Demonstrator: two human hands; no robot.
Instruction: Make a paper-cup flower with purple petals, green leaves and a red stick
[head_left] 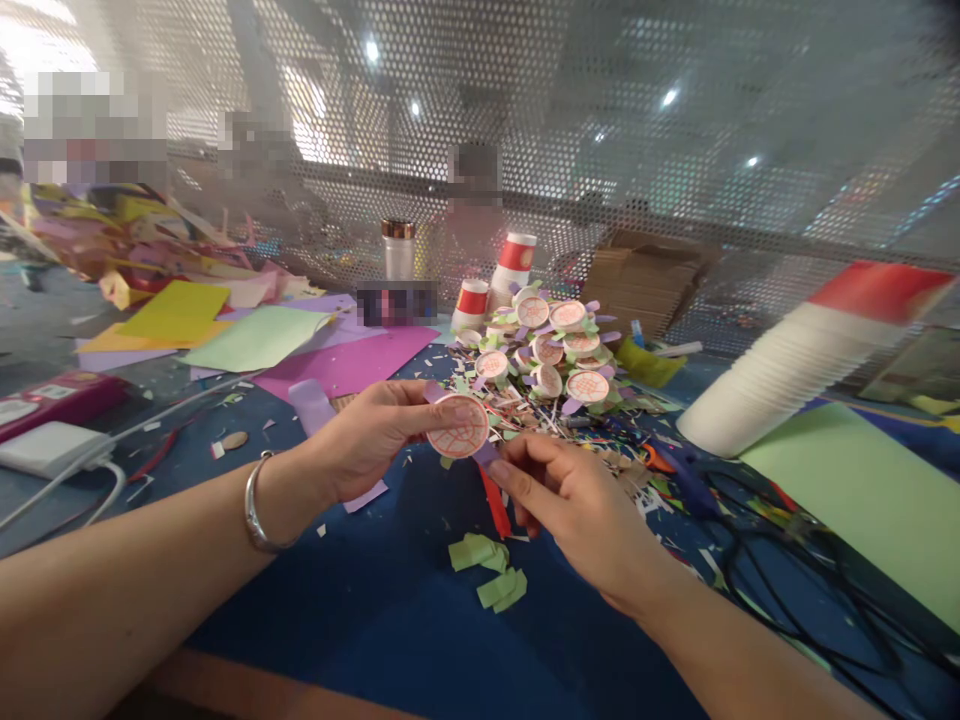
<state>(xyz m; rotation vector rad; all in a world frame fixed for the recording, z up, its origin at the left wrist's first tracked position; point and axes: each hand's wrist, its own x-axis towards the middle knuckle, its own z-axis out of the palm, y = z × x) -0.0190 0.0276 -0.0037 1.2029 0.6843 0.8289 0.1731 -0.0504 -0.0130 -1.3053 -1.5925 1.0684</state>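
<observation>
My left hand (382, 435) pinches a round paper disc (459, 432) with an orange line pattern, thumb on its face. Purple paper tabs stick out from the disc at its upper left and lower right. The fingers of my right hand (551, 485) are closed on the lower-right purple tab (486, 455). Just below the hands, several small green paper strips (487, 570) lie on the dark blue table (360, 620). Behind the disc is a heap of similar discs (547, 350) with purple and green tabs. A red strip (495, 502) shows beside my right fingers.
Stacked paper cups (795, 370) lean at the right by a green sheet (862, 510) and black cables (772, 560). Coloured sheets (255, 335), a white adapter (52, 450) and its cable are on the left. Paper scraps, a jar (399, 250) and cardboard (637, 280) lie beyond.
</observation>
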